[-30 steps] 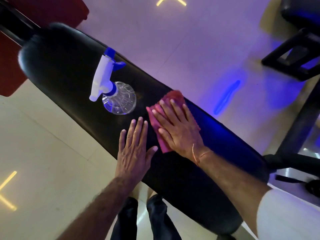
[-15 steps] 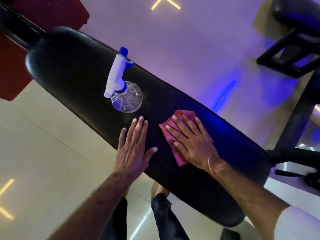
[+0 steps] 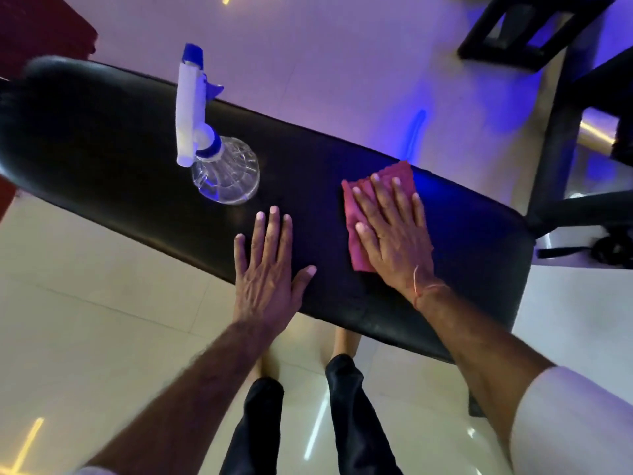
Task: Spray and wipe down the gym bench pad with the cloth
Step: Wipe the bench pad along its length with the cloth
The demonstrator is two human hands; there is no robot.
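The black gym bench pad (image 3: 113, 142) runs from upper left to lower right. A clear spray bottle (image 3: 224, 174) with a white and blue trigger head stands upright on it, left of centre. My right hand (image 3: 394, 231) lies flat, fingers spread, pressing a folded red cloth (image 3: 356, 250) onto the pad right of the bottle. My left hand (image 3: 269, 269) rests flat on the pad's near edge, fingers apart, holding nothing, just below the bottle.
Black frames of other gym equipment (image 3: 555, 138) stand at the right, close to the pad's right end. A dark red object (image 3: 44, 32) sits at the upper left. Glossy pale floor tiles (image 3: 102, 303) surround the bench; my legs (image 3: 260, 423) stand below the pad.
My right hand has slid the red cloth along the pad to the right, away from the bottle. My left hand stays flat on the near edge. The camera view has shifted.
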